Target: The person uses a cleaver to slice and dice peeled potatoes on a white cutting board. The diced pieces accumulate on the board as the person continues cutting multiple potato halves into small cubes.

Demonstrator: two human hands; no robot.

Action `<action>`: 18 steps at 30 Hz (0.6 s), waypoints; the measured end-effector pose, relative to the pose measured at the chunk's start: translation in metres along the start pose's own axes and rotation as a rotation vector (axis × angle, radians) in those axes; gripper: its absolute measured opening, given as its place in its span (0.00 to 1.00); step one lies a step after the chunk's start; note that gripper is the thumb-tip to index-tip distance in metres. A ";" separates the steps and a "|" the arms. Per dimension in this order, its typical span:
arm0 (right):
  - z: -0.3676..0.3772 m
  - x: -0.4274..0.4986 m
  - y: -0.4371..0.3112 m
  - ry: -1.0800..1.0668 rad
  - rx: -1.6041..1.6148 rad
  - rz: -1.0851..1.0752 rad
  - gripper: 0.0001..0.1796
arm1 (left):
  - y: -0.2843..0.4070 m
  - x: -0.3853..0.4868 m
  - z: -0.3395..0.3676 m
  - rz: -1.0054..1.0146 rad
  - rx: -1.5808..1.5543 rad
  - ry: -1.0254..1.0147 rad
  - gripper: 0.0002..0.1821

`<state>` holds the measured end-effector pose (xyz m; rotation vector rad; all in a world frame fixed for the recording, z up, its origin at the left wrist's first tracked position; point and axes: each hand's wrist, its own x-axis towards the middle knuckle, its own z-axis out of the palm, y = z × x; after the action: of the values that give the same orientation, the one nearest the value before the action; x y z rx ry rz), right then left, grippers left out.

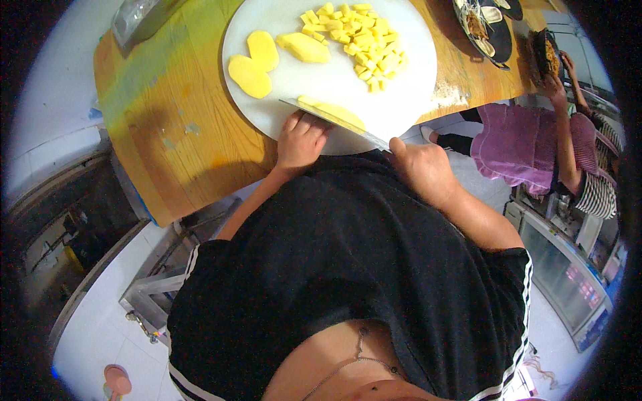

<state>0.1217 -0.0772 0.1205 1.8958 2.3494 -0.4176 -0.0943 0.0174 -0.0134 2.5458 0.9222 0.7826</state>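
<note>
My right hand [424, 170] grips the handle of a kitchen knife [346, 126], whose wide blade slants across the near part of a round white cutting board [291, 82]. Just beyond the blade lies a yellow peeled potato piece [336, 113], partly covered by it. My left hand [303, 143] is curled against the near side of the blade; its fingertips are hidden, so what they hold does not show. Farther up the board are two flat potato slices [250, 76] [263, 51], a thicker cut potato chunk [303, 47] and a heap of potato cubes [373, 42].
The board rests on a wooden table [200, 130] with a curved edge. A clear plastic-wrapped item [135, 22] stands at its far left. At right, a dark platter [494, 35] holds food, and another person in a purple apron [521, 145] handles a dark dish [546, 55].
</note>
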 end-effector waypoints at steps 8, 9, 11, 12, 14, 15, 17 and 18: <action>-0.002 0.023 -0.007 -0.099 0.020 0.035 0.07 | -0.002 0.002 -0.002 0.018 -0.018 -0.072 0.12; 0.001 0.031 -0.009 -0.077 0.040 0.034 0.07 | -0.002 0.003 -0.002 0.008 -0.035 -0.092 0.11; 0.004 0.044 -0.003 -0.023 0.078 0.040 0.09 | -0.002 0.005 -0.001 0.008 -0.062 -0.049 0.09; 0.004 0.046 -0.001 0.000 0.109 0.057 0.10 | -0.002 0.005 0.000 0.022 -0.095 -0.002 0.09; 0.003 0.044 0.003 0.092 0.233 0.105 0.12 | -0.004 0.004 0.001 0.041 -0.163 0.076 0.08; 0.003 0.041 0.003 0.107 0.226 0.078 0.12 | -0.004 0.004 0.001 0.061 -0.153 0.090 0.08; 0.000 0.028 -0.002 0.067 0.171 0.098 0.12 | -0.006 0.000 0.000 0.075 -0.145 0.107 0.09; -0.002 0.022 -0.004 0.027 0.154 0.088 0.12 | -0.006 -0.002 0.000 0.075 -0.107 0.096 0.09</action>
<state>0.1133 -0.0567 0.1181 2.0743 2.3006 -0.5838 -0.0990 0.0203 -0.0168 2.4811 0.7942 0.9571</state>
